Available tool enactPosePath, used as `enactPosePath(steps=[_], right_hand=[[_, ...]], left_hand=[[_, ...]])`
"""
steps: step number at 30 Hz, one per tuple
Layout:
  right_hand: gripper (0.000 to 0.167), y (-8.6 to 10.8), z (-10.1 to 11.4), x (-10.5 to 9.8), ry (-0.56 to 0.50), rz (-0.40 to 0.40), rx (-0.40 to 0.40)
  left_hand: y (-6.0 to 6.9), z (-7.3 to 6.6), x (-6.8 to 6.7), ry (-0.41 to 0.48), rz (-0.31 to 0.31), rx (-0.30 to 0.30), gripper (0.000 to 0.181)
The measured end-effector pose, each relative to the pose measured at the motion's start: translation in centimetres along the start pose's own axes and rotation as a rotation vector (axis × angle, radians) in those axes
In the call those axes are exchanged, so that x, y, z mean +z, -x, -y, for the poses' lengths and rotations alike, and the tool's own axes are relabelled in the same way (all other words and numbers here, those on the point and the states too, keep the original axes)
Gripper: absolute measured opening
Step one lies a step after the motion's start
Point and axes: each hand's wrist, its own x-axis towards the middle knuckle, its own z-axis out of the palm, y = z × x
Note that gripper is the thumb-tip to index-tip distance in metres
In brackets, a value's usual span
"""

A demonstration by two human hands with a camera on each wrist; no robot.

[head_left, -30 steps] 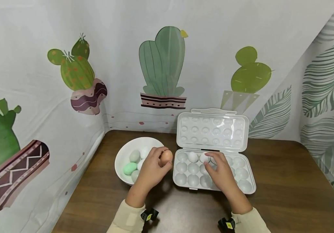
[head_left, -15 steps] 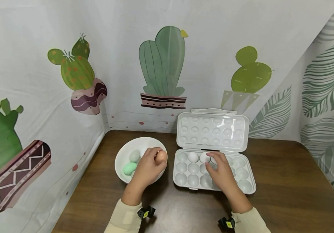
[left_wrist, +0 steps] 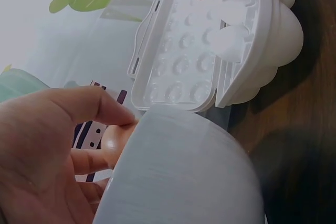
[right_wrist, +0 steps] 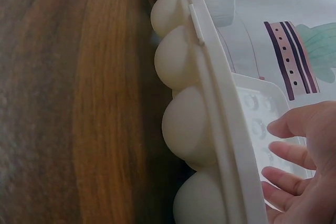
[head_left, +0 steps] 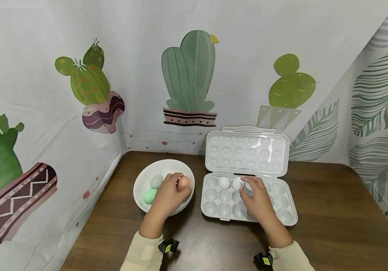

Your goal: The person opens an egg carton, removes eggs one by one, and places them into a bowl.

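Note:
My left hand (head_left: 168, 194) pinches a brown egg (head_left: 183, 183) between thumb and fingers, over the right part of a white bowl (head_left: 140, 177). Inside the bowl lie a green egg (head_left: 150, 196) and a pale grey-green egg (head_left: 156, 181); my hand hides the rest. At the egg box (head_left: 248, 218), my right hand (head_left: 258, 197) hovers with fingers spread and slightly bent. Its index fingertip is at a white egg (head_left: 237, 183) in the back row; whether it touches is unclear. Another white egg (head_left: 224, 183) sits left of that one. In the right wrist view nothing shows between the right fingers (right_wrist: 286, 124).
The box's lid (head_left: 247, 152) stands raised at the back, near a cactus-print cloth (head_left: 140, 75). Several hollows of the box, such as the front left one (head_left: 209, 207), hold no egg. A brown wooden table (head_left: 332, 214) carries everything.
My left hand has moved left with the brown egg, from the gap beside the bowl to over the bowl. The right hand has stayed almost still at the egg box.

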Motion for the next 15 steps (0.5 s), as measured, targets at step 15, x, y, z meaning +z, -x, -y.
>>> enactPosePath(steps=[15], right_hand=[[0.04, 0.01, -0.11, -0.06, 0.036, -0.016, -0.002]], left_hand=[[0.02, 0.79, -0.35, -0.056, 0.094, 0.005, 0.031]])
